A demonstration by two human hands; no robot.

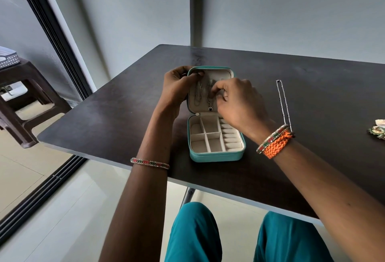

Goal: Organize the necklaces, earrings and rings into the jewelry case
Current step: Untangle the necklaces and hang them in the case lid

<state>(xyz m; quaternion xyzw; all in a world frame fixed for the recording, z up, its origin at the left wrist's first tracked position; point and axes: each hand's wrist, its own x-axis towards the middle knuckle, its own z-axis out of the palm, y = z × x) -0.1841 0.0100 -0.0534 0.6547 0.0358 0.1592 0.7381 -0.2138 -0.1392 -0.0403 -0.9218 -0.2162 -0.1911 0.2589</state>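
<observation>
A teal jewelry case (pixel 216 156) lies open on the dark table, its lid (pixel 210 68) standing upright at the back. My left hand (pixel 177 88) grips the lid's top left corner. My right hand (pixel 237 101) pinches a necklace with a dark pendant (pixel 210 107) that hangs inside the lid, beside another thin silver chain (pixel 198 94). The beige compartments and ring rolls (pixel 229 136) in the base hold nothing. A long silver chain necklace (pixel 282 99) lies stretched out on the table to the right of my right hand.
Colourful jewelry pieces (pixel 378 130) sit at the table's right edge, partly cut off. A brown plastic stool (pixel 23 103) stands on the floor to the left. The table's near edge (pixel 208 184) runs above my knees.
</observation>
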